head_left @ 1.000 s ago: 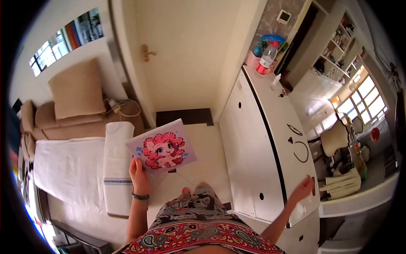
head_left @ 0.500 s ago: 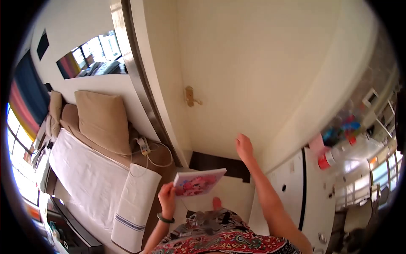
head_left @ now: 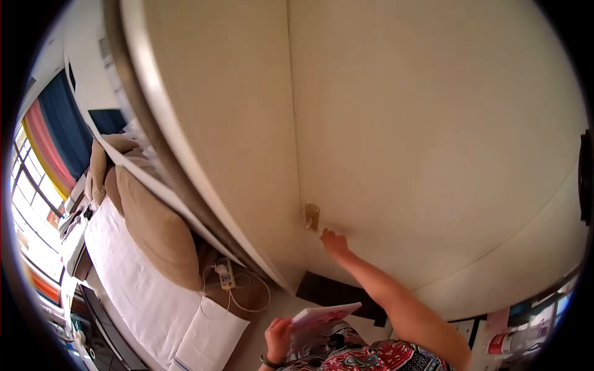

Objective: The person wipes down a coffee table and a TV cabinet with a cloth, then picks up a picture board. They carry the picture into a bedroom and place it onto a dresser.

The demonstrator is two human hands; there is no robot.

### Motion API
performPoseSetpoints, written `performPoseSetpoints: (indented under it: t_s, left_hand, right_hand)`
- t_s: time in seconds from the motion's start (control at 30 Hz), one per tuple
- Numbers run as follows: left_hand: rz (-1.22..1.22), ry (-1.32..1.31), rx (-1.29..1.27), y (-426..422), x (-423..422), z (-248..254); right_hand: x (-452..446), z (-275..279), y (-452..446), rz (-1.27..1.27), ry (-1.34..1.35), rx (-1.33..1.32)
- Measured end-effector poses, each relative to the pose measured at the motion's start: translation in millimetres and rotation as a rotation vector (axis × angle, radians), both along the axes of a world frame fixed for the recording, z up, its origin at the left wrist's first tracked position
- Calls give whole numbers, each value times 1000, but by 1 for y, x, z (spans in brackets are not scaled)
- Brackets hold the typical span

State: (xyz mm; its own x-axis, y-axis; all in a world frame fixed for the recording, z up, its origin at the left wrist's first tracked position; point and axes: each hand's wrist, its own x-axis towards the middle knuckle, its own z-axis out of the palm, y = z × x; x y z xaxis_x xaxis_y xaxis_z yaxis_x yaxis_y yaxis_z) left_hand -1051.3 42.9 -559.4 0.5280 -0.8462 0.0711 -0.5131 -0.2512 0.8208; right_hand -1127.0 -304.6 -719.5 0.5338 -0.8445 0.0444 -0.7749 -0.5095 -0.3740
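Observation:
My left hand (head_left: 279, 339), a dark bracelet at its wrist, grips the near edge of a thin book-like item (head_left: 323, 315) with white edges and a pink printed face. It is tilted in front of my patterned clothing (head_left: 377, 357). My right hand (head_left: 335, 243) is at the gold-coloured door handle (head_left: 313, 217), its fingers closed around the lever's free end. The cream door (head_left: 433, 123) appears closed against its frame on the left.
To the left, a sofa with a white cover (head_left: 139, 272) carries a large brown cushion (head_left: 158, 229). A power strip (head_left: 226, 275) with looped white cable lies at its end, close to the door frame. At lower right is a bottle with a red label (head_left: 504, 343).
My right hand has moved up from in front of the door onto its handle. The view has come nearer the door. The pink-printed item stays in my left hand, now lower in view.

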Motion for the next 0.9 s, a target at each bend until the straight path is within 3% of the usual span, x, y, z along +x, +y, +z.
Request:
performPoseSetpoints:
  t_s: [0.3, 0.4, 0.53, 0.63, 0.77, 0.9]
  left_hand:
    - [-305, -87, -128, 53, -39, -25]
    - [-457, -187, -103, 78, -51, -29]
    - [-536, -220, -85, 75, -79, -19]
    - [-464, -142, -260, 53, -98, -51]
    - [-377, -82, -218, 7, -120, 23]
    - [-393, -93, -327, -46, -120, 46]
  right_hand:
    - [-85, 11, 98, -108, 19, 85]
    - [-120, 29, 94, -299, -80, 126]
    - [-189, 73, 77, -508, -12, 77]
    - [-244, 86, 60, -579, 24, 87]
    - [-299, 88, 36, -628, 83, -58]
    - [-351, 115, 56, -685, 107, -53]
